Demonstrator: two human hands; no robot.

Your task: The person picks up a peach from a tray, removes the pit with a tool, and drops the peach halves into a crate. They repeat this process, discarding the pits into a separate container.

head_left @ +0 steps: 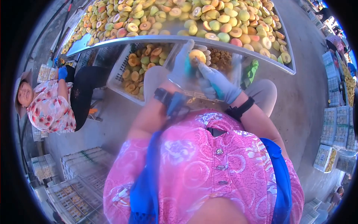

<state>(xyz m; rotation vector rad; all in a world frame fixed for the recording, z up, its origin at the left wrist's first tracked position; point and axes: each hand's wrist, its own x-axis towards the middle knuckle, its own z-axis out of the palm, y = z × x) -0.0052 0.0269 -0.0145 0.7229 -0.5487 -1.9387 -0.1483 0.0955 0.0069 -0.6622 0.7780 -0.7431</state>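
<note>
Just beyond my lap, my left hand (181, 67), in a grey glove with teal patches, is closed round a yellow-orange apricot (197, 56). My right hand (219, 83), gloved the same way, comes in from the right with its fingers closed and the tips against the fruit. Whatever it may grip is too small or hidden to name. Below the hands is a crate with brown pits (220, 61) in it. To its left, a white crate (115, 76) holds apricot halves. Many whole and halved apricots (223, 18) cover the metal-edged table ahead.
The table's raised metal rim (149, 38) runs close in front of my hands. A green bag (250, 72) lies right of the pit crate. At left sits another person (52, 100) with a blue glove. Stacked crates stand lower left (80, 164) and far right (334, 125).
</note>
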